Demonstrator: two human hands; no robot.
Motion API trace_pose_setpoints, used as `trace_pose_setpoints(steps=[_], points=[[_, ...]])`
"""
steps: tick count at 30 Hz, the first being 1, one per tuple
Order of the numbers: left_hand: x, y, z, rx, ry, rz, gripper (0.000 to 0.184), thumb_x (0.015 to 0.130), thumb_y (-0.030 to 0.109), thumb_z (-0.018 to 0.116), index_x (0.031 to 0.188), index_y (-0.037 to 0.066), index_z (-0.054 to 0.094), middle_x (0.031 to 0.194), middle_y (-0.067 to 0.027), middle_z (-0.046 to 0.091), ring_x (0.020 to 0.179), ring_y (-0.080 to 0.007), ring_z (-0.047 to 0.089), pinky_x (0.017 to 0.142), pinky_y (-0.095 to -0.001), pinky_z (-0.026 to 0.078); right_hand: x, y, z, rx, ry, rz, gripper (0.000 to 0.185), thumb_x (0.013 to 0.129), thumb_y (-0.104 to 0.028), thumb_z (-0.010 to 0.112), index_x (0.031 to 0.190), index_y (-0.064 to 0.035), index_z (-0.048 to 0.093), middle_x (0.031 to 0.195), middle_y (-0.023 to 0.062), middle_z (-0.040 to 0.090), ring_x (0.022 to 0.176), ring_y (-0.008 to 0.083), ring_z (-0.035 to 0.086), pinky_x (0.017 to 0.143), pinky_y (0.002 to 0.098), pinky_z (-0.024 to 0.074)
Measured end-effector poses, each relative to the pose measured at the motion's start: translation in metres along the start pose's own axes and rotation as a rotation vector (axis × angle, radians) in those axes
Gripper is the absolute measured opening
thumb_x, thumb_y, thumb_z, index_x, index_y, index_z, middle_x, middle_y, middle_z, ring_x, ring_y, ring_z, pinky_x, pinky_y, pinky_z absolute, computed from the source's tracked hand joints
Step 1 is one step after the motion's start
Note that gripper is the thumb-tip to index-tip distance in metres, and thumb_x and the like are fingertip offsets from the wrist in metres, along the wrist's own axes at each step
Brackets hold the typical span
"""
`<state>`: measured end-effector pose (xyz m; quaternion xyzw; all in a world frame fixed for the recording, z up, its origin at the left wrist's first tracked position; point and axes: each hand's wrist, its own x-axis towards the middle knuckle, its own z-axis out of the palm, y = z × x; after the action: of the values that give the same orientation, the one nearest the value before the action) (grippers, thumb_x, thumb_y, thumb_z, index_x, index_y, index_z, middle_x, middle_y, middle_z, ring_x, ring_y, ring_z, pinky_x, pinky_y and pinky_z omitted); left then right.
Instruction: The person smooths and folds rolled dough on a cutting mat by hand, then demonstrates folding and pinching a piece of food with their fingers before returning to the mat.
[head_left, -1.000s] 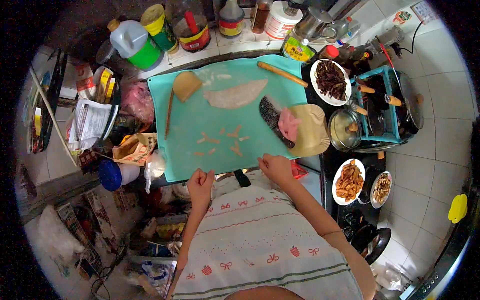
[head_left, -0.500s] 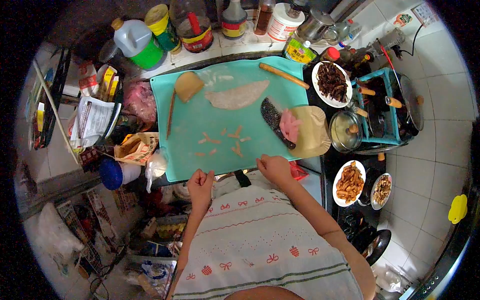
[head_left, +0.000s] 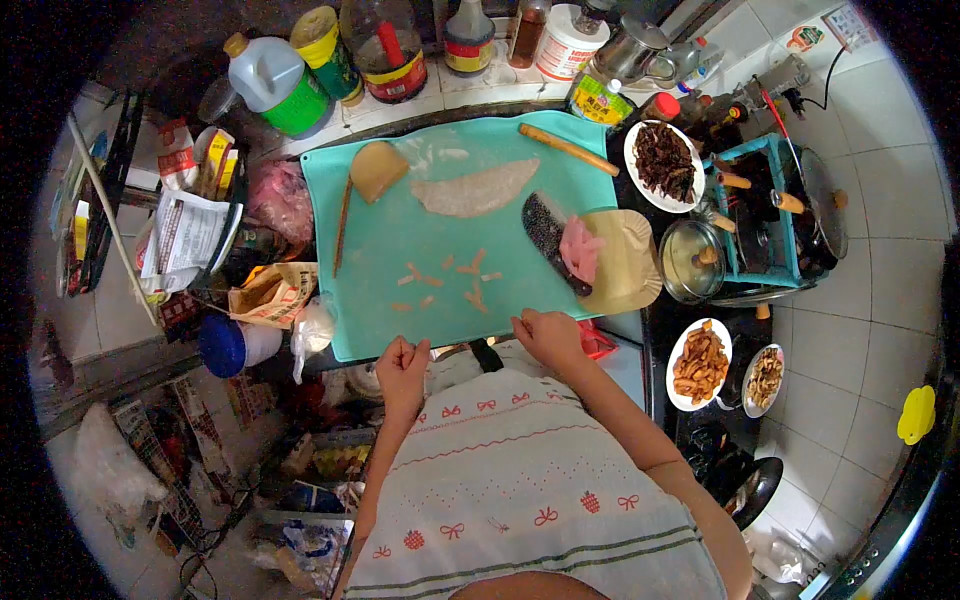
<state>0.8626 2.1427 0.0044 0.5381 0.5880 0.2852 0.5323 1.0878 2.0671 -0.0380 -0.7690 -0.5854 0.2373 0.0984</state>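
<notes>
My left hand [head_left: 402, 366] is closed in a loose fist at the near edge of a green mat [head_left: 400, 235], and no object shows in it. Also curled closed, my right hand [head_left: 546, 336] rests by the same edge farther right, with nothing seen in its fingers. Several thin pale strips [head_left: 470, 266] lie scattered on the mat. Behind them is a flat floury half-round sheet of dough [head_left: 478, 188]. A dark-bladed knife [head_left: 545, 226] lies at the right, beside a crumpled pink cloth or bag [head_left: 580, 250] and a tan paper tray [head_left: 625, 262].
A rolling pin [head_left: 568, 150], a tan scraper-like piece [head_left: 379, 171] and a thin stick [head_left: 343, 228] lie on the mat. Plates of dark food [head_left: 664, 167] and browned pieces [head_left: 700, 366] stand right, near a glass lid [head_left: 690, 262]. Bottles [head_left: 280, 85] line the back.
</notes>
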Motion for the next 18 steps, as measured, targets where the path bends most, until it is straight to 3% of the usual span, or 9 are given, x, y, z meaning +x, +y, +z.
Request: trace_pose_setpoints(steps=[18], points=[[0.0, -0.011, -0.001, -0.092, -0.021, 0.009, 0.042, 0.079, 0.007, 0.065, 0.058, 0.011, 0.03, 0.052, 0.0051, 0.031, 0.047, -0.0042, 0.027, 0.042, -0.0229, 0.023, 0.002, 0.001, 0.002, -0.004, -0.083, 0.02, 0.032, 0.085, -0.035, 0.048, 0.079, -0.0067, 0.061, 0.066, 0.0165, 0.062, 0.059, 0.0356, 0.06, 0.056, 0.0482, 0.0479]])
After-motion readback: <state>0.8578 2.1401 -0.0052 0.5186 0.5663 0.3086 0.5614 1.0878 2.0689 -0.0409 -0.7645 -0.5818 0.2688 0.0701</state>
